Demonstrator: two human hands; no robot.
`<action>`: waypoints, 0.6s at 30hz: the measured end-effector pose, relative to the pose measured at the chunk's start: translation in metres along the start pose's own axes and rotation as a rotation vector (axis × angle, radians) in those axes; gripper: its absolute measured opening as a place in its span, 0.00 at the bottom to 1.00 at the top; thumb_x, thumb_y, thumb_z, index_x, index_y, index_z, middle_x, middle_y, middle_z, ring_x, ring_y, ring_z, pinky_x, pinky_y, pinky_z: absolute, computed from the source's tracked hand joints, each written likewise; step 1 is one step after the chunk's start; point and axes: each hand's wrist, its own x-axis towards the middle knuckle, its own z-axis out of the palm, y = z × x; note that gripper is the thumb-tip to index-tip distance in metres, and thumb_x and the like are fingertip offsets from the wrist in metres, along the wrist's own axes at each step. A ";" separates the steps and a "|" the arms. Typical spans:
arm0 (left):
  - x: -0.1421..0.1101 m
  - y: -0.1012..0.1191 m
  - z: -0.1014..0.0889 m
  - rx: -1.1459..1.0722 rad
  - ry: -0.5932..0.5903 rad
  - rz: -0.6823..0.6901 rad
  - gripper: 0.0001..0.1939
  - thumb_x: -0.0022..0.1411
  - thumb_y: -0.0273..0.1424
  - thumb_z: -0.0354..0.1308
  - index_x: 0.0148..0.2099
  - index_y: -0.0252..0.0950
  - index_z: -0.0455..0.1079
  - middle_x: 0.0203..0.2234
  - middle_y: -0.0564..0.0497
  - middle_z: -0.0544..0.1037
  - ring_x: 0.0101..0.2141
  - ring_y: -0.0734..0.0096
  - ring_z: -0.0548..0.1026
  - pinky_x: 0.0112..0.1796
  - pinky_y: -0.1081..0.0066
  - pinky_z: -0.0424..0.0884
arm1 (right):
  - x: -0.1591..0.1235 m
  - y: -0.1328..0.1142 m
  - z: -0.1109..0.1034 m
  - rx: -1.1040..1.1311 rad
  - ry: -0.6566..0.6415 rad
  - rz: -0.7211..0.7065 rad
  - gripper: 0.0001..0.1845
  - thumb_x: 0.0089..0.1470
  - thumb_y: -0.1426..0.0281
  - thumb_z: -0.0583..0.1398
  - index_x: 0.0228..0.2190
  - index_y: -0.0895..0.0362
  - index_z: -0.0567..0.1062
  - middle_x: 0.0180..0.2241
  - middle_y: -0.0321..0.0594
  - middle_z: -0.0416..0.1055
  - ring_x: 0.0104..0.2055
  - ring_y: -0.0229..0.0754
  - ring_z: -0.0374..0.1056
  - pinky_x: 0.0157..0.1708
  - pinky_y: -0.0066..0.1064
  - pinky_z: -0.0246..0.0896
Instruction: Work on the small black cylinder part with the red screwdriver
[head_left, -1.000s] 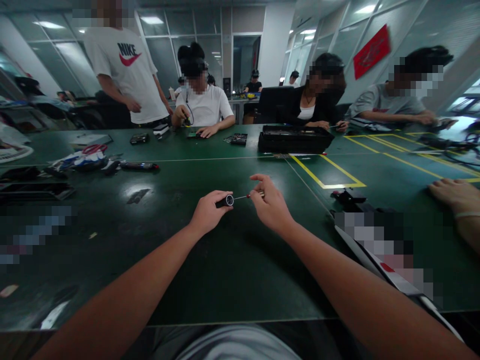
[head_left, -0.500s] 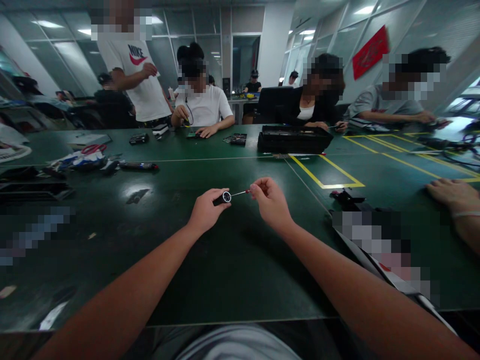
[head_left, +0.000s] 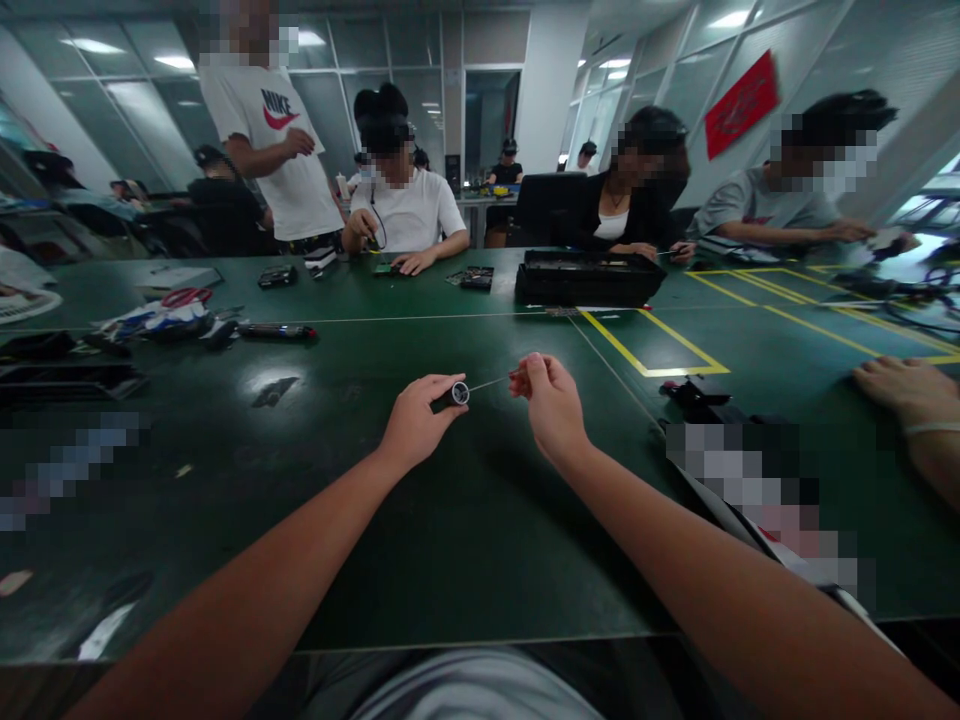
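NIKE [head_left: 277, 101] reads in dark capitals on the chest of a white T-shirt [head_left: 304, 185], with a red swoosh [head_left: 281, 120] beneath. The wearer stands beyond the far edge of the desk [head_left: 450, 560], left of its middle. A red banner [head_left: 742, 105] on the wall bears marks too faint to read; print on a grey shirt [head_left: 739, 203] at the far edge, toward the right, is illegible too.

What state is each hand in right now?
Left hand: closed, holding a pale-rimmed black cylinder.
Right hand: closed, holding a thin-shafted tool.
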 end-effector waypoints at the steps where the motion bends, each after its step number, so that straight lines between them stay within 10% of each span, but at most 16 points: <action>1: 0.000 0.000 0.000 0.003 -0.002 0.000 0.23 0.61 0.26 0.67 0.58 0.41 0.74 0.52 0.48 0.79 0.54 0.59 0.75 0.57 0.55 0.69 | -0.001 0.000 0.000 -0.032 -0.018 -0.027 0.15 0.62 0.54 0.58 0.33 0.53 0.73 0.28 0.35 0.73 0.30 0.39 0.69 0.33 0.34 0.66; 14: 0.000 -0.004 0.001 0.017 0.005 -0.007 0.24 0.59 0.25 0.68 0.57 0.42 0.75 0.51 0.47 0.80 0.52 0.57 0.76 0.55 0.54 0.70 | -0.012 -0.026 -0.004 -0.574 -0.012 -0.258 0.25 0.57 0.49 0.62 0.19 0.53 0.69 0.16 0.31 0.63 0.20 0.37 0.59 0.23 0.32 0.51; 18: 0.000 -0.004 0.002 0.005 -0.010 -0.014 0.24 0.58 0.25 0.69 0.57 0.41 0.76 0.50 0.47 0.80 0.52 0.58 0.76 0.55 0.54 0.70 | -0.012 -0.022 -0.004 -0.562 -0.103 -0.297 0.17 0.63 0.55 0.58 0.30 0.54 0.74 0.23 0.34 0.71 0.23 0.38 0.63 0.25 0.32 0.54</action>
